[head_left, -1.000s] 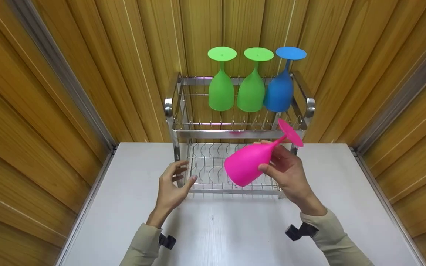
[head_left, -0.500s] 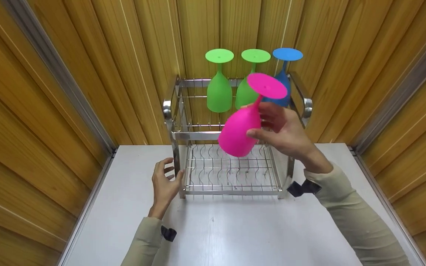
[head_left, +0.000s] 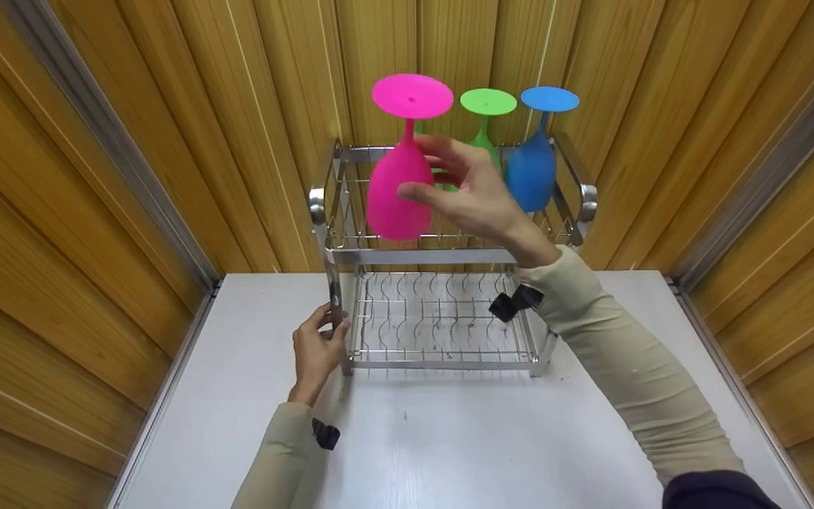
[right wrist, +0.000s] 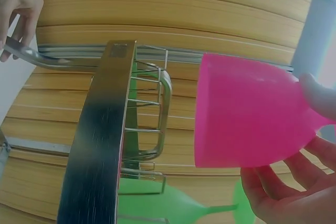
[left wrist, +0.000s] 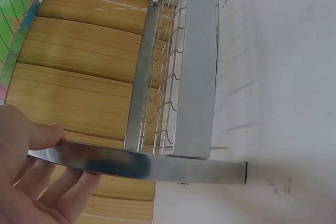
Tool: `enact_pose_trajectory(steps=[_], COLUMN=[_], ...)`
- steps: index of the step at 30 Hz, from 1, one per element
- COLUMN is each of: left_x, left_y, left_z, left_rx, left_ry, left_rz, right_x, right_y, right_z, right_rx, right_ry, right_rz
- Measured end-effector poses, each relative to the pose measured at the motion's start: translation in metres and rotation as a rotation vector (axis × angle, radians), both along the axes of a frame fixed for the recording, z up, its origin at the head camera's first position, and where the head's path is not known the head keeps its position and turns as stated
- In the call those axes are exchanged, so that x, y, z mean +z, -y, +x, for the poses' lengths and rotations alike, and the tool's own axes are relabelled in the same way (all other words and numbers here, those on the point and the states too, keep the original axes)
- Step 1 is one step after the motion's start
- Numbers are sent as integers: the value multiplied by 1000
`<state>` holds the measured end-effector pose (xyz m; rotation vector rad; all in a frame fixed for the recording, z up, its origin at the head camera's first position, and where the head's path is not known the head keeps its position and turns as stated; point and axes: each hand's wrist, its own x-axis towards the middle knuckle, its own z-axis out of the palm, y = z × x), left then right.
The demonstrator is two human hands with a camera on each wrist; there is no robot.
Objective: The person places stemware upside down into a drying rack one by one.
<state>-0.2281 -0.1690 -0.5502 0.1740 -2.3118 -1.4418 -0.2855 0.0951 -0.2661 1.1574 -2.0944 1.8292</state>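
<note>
My right hand [head_left: 474, 194] grips a pink plastic wine glass [head_left: 398, 201] by its bowl, upside down with the foot on top. It hangs over the left part of the upper shelf of a metal dish rack [head_left: 417, 256]. In the right wrist view, the rim of the pink wine glass [right wrist: 247, 114] is apart from the rack's front bar [right wrist: 97, 129]. My left hand [head_left: 317, 351] holds the rack's left front leg [left wrist: 115, 162], thumb on one side and fingers on the other.
A green wine glass [head_left: 488, 102] and a blue one [head_left: 533, 178] stand inverted on the upper shelf. Another green glass is mostly hidden behind the pink one. The lower wire shelf [head_left: 442, 318] sits just above the white table [head_left: 414, 438]. Wood-look panels [head_left: 280, 141] close off the back.
My right hand has lifted the pink wine glass up and left and turned it from tilted to nearly upright, foot on top. My left hand has moved slightly left and taken hold of the rack's leg.
</note>
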Motion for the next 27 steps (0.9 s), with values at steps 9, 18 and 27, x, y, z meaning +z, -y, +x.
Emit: enact_pose_trajectory(steps=[9,18,27], left_x=[0,-2,0], left_y=[-1,5,4], left_z=[-2,2,0], left_rx=[3,12,-12], left_ry=[1,30,30], left_rz=[-5,-30,-38], right_x=[-2,-10,-16], right_y=[40,69,87], right_z=[-34,-54,-72], right_rx=[-63,-138,-204], right_ry=[66,124,138], right_rz=[2,88,141])
